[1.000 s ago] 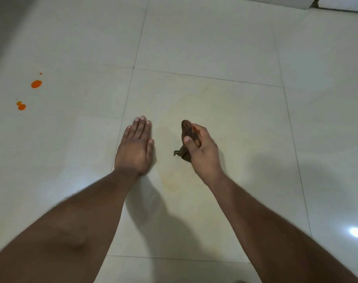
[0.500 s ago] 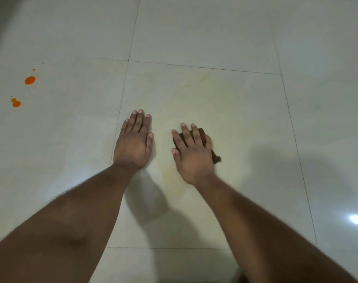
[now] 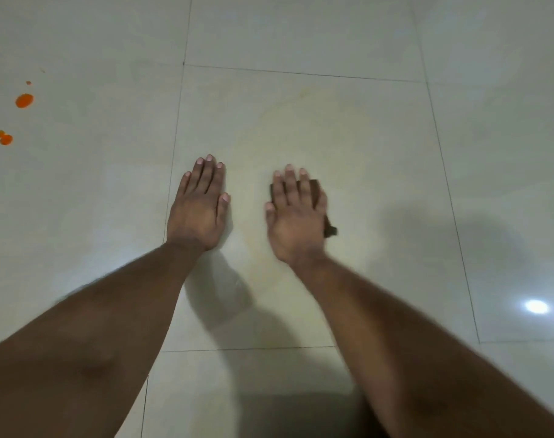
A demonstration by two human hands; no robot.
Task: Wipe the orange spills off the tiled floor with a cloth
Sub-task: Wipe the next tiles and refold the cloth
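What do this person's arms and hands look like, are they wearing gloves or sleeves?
No gloves and no sleeves show. Both forearms are bare right to the bottom edge of the picture. The left hand and right hand are bare too, with no ring, watch or bracelet that I can see. The fingers have short, plain nails. The right arm looks slightly blurred.

Single view, head-worn wide-angle camera: looks forward and steeply down from above the person's own forearms onto the tiled floor [image 3: 301, 33]. Close range; both arms enter from the bottom edge, left hand [image 3: 199, 210] and right hand [image 3: 296, 219] near frame centre. No second view, so no shared area.
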